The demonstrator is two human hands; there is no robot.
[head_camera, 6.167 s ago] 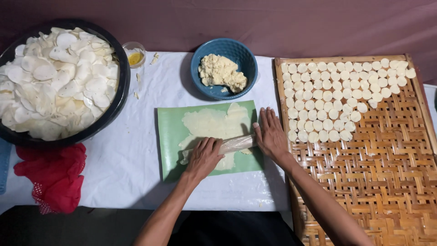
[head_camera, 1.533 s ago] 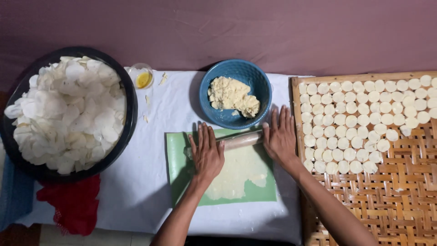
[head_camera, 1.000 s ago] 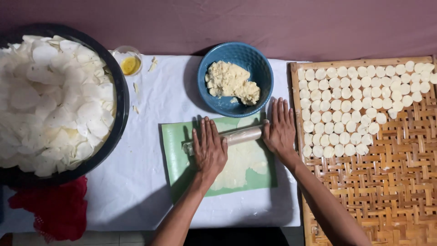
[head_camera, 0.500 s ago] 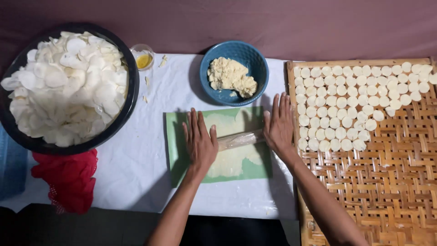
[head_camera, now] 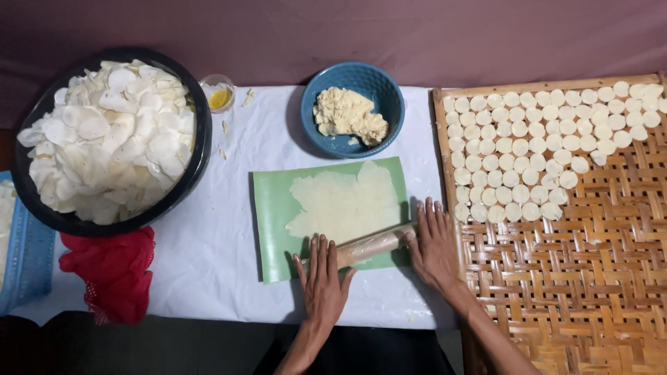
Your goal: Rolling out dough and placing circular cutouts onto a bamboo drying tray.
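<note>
A large black basin (head_camera: 198, 149), heaped with thin white round chips (head_camera: 111, 139), is set at the left on a white cloth (head_camera: 208, 257). A small glass of yellow liquid (head_camera: 219, 94) is placed just beside the basin's rim. A blue bowl of crumbly pale dough (head_camera: 351, 114) is seen at centre top. A woven bamboo tray (head_camera: 590, 278) at the right is partly covered by rows of small white discs (head_camera: 542, 146). A red cloth (head_camera: 111, 274) and a blue basket (head_camera: 28, 267) are shown at lower left.

Your rolling pin (head_camera: 372, 244) lies tilted across the green mat's (head_camera: 274, 208) near edge; thin, pale, ragged-edged dough sheet (head_camera: 344, 205) lies flat on it.
</note>
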